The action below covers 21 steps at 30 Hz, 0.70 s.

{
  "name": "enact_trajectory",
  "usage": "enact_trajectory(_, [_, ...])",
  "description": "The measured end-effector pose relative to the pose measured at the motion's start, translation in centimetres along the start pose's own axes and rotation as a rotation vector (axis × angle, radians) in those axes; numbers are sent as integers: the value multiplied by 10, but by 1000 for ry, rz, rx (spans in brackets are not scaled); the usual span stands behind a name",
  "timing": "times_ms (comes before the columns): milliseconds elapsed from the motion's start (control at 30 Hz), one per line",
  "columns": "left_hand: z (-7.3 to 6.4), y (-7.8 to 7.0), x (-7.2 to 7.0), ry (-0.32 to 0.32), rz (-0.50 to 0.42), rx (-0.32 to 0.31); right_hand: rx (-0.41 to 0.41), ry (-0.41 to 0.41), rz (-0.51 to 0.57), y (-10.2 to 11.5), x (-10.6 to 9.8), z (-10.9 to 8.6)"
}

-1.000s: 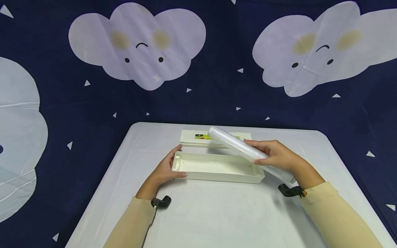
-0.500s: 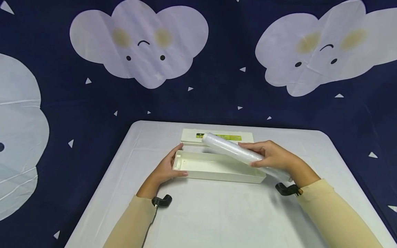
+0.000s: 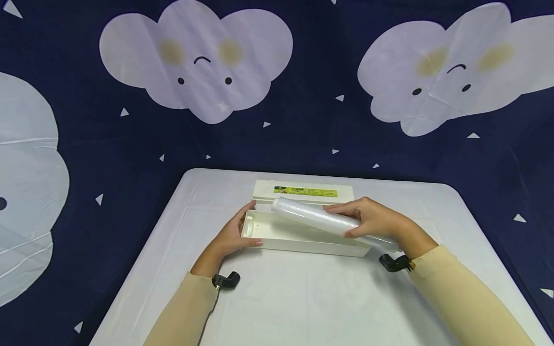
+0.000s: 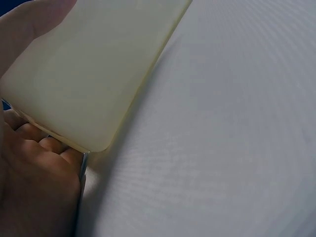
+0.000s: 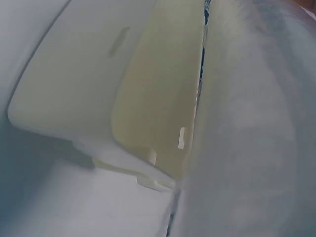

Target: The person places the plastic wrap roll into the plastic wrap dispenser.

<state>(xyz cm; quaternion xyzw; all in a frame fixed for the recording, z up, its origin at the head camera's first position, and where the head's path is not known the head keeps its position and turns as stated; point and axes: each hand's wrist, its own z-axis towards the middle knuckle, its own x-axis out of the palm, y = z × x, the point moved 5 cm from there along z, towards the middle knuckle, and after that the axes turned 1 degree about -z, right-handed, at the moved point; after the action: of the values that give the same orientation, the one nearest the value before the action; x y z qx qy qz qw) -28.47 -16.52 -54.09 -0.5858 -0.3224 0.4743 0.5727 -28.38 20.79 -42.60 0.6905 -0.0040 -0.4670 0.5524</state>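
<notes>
My left hand (image 3: 229, 239) grips the left end of a long cream plastic box (image 3: 311, 247), thumb on the front wall and fingers round the end. In the left wrist view the box (image 4: 98, 74) lies between thumb and curled fingers. My right hand (image 3: 376, 222) holds a roll of cling film (image 3: 303, 215) near its right half, thumb in front and fingers over the top. The roll slants over the open box, its left end inside the far rim and its right end past the box's right corner. In the right wrist view the roll (image 5: 247, 123) covers part of the box's inside.
Behind the box lies a matching cream lid (image 3: 261, 192) with a yellow-green label (image 3: 305, 191). Both stand on a white-covered table (image 3: 303, 302). A dark blue cloth with cloud shapes (image 3: 195, 62) hangs behind the table's far edge.
The right hand has brought the roll leftward, and its left end has dropped from over the lid to the box, leaving the roll flatter. The left hand keeps its grip on the box.
</notes>
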Motion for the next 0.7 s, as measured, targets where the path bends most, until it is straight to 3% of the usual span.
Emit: enact_trajectory(700, [0,0,0,17,-33,13,-74,113,-41,2,13,23])
